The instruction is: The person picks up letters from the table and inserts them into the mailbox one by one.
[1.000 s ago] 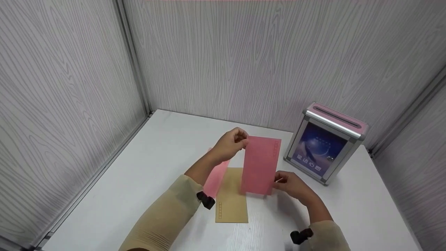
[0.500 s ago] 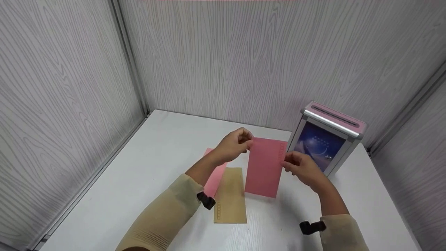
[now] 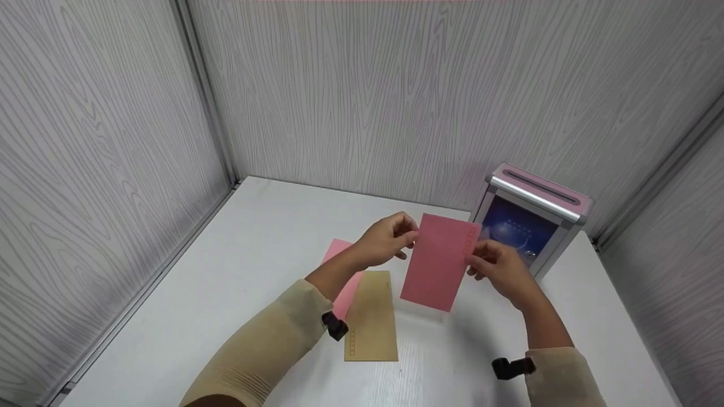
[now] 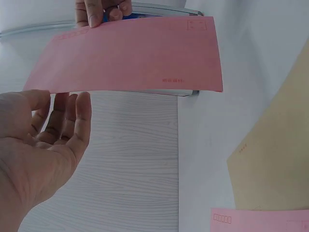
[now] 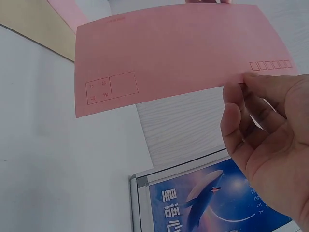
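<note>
A pink envelope (image 3: 440, 263) is held up above the table in both hands, its printed side towards the head camera. My left hand (image 3: 387, 242) lightly pinches its left long edge near the top; in the left wrist view the thumb is at the edge and the other fingers are loosely bent. On the opposite edge, the thumb and forefinger of my right hand (image 3: 500, 268) pinch the envelope beside the printed postcode boxes. Below lie a brown envelope (image 3: 372, 322) and a second pink envelope (image 3: 338, 249), which the left forearm partly covers.
A box (image 3: 526, 226) with a pink slotted top, metal edges and a blue picture front stands at the back right, close behind the right hand. Wood-grain walls (image 3: 339, 102) bound the white table (image 3: 271, 243) at the back and sides.
The right hand has shifted from low on the pink envelope's right edge to higher up. Both hands have carried the envelope rightwards, and it tilts slightly more. The left hand now sits lower along its edge.
</note>
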Motion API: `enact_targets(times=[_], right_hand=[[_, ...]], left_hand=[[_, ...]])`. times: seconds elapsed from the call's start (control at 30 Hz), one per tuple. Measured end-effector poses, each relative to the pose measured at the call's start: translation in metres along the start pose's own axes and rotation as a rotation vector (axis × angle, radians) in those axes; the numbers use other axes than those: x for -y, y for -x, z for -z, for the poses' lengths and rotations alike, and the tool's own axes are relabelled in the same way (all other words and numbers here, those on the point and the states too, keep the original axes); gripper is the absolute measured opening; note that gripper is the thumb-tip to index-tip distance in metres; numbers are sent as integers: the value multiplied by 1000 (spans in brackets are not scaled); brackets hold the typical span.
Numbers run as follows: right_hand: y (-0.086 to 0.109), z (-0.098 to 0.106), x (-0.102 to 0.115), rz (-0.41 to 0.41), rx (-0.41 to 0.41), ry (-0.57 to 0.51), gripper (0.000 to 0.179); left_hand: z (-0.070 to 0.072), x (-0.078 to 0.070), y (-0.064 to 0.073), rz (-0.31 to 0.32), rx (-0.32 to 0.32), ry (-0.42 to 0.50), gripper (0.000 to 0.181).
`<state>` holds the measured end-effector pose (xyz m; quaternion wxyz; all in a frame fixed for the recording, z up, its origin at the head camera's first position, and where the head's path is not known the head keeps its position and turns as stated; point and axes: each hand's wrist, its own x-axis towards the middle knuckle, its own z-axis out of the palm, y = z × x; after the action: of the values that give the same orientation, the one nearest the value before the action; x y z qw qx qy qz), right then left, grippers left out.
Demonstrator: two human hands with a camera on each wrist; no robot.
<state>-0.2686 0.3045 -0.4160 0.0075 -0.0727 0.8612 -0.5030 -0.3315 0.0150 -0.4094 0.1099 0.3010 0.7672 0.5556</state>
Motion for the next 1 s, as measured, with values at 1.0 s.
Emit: enact_targets(times=[1.0], right_hand=[[22, 27, 30, 88, -120, 132, 21]], left_hand=[[-4, -29, -18, -83, 29, -168, 12]])
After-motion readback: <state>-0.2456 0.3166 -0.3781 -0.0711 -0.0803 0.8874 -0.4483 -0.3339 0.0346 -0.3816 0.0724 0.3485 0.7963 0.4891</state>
